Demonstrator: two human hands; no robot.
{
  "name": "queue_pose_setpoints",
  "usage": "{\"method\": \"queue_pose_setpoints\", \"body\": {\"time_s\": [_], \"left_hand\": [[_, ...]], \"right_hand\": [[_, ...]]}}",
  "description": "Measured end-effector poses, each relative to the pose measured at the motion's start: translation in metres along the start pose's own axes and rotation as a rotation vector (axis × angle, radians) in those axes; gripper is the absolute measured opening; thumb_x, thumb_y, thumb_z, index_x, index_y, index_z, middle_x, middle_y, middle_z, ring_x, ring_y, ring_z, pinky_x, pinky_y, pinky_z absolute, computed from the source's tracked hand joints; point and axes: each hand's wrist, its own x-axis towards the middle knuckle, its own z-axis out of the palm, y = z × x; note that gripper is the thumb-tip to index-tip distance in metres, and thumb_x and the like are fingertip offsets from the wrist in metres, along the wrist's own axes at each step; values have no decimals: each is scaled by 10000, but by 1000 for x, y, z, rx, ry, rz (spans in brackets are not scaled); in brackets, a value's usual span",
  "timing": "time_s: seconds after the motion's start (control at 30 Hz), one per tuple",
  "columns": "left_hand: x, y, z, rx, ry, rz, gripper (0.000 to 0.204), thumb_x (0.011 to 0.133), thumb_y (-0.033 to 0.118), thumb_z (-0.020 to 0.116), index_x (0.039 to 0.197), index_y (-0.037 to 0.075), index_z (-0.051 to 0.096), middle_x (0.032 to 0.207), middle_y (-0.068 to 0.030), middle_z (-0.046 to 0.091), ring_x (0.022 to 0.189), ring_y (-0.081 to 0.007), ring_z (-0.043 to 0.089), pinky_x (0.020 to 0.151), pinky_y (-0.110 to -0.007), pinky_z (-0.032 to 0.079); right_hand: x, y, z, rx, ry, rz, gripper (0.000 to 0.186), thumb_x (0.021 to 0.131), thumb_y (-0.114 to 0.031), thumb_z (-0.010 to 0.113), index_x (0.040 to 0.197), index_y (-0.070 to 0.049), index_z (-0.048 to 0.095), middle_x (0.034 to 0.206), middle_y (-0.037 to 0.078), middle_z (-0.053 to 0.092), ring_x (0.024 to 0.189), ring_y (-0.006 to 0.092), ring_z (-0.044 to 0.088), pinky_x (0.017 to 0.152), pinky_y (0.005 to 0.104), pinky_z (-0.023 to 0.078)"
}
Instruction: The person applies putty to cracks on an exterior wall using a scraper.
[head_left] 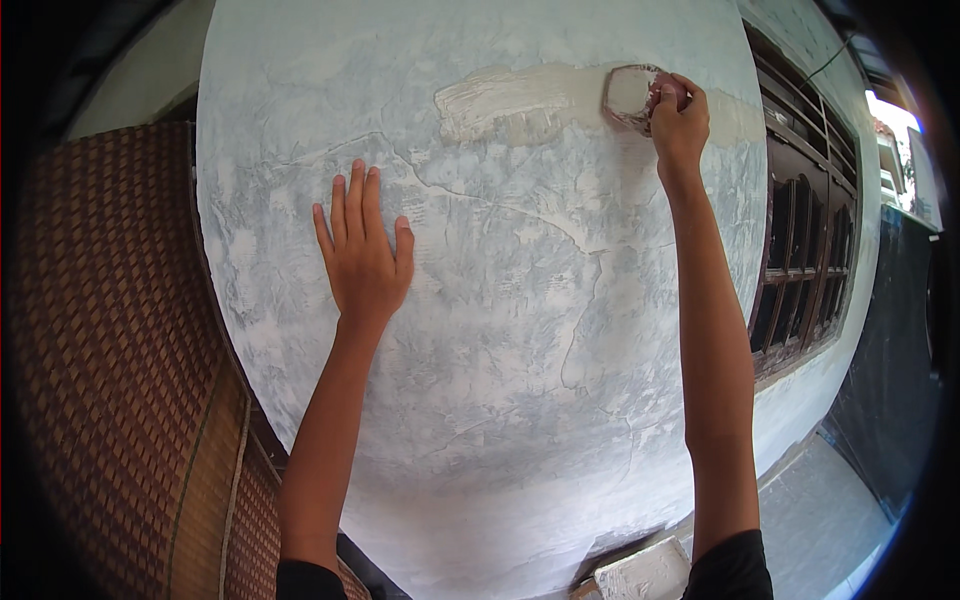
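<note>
A pale, mottled wall (510, 330) with thin cracks fills the middle of the view. My left hand (362, 245) lies on it at the centre left, fingers stretched out and spread. At the upper right my right hand (680, 130) grips a small putty spreader (630, 95) with a reddish handle, its face coated in cream-coloured paste, held against the wall. A band of cream paste (510, 105) runs across the wall on both sides of the spreader.
A brown woven screen (100, 340) stands at the left. A dark wooden window (805, 270) is on the right, beside a dark panel (895, 360). Below are a grey ledge or floor (820, 510) and a tray (640, 575) holding pale paste, partly hidden by my right arm.
</note>
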Motion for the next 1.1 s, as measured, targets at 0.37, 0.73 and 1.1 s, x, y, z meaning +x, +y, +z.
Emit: {"method": "queue_pose_setpoints", "body": {"time_s": [0.37, 0.73, 1.1], "left_hand": [[-5, 6, 1, -21, 16, -20, 583, 966, 231, 468, 1513, 84, 331, 1577, -95, 335, 1472, -310, 262, 1199, -543, 136], [-4, 11, 1, -12, 7, -11, 584, 971, 224, 460, 1517, 76, 317, 1588, -101, 310, 1478, -313, 247, 1201, -541, 131], [-13, 27, 5, -10, -3, -55, 620, 973, 242, 453, 1536, 53, 272, 1604, -121, 270, 1490, -313, 218, 1202, -546, 108]], "right_hand": [[-92, -84, 67, 228, -353, -330, 190, 916, -48, 574, 1102, -6, 570, 889, 166, 713, 827, 334, 705, 774, 407, 537], [11, 37, -31, 35, -41, 10, 224, 943, -109, 583, 1144, -15, 607, 1009, 161, 694, 890, 226, 690, 816, 345, 532], [-96, -86, 43, 355, -347, -189, 189, 954, -59, 543, 1140, -33, 568, 900, 129, 704, 852, 253, 679, 795, 369, 478]]}}
